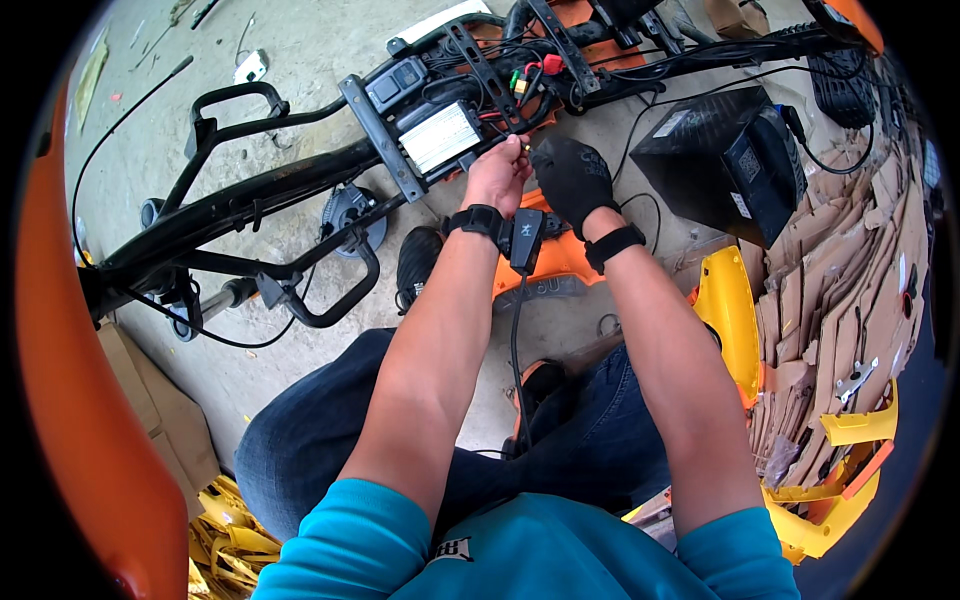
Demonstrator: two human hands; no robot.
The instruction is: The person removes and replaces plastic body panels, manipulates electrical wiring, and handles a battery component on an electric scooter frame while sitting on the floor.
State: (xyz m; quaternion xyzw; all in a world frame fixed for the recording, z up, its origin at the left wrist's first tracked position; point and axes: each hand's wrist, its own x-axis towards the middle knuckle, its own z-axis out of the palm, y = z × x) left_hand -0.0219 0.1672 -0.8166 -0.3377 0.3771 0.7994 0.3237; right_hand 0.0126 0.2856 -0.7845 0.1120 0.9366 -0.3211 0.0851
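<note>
My bare left hand [495,175] is closed at the lower right edge of a silver controller box [437,135] in a black vehicle frame [230,204]; its fingertips hold something small, partly hidden. My right hand [573,180], in a black glove, is closed just beside it, fingertips near a tiny yellowish piece that I cannot make out. Above both hands are black cables, red and green connectors [550,66] and a black metal bracket. A black device [527,241] on a wrist strap hangs beside my left wrist. Below the hands lies an orange panel [548,270].
A large black box [710,155] with a plugged-in cable stands right. Flattened cardboard [832,275] and yellow panels [733,335] lie along the right. An orange body [45,350] and cardboard box [160,400] are at left. My legs are bent on the concrete floor [130,140].
</note>
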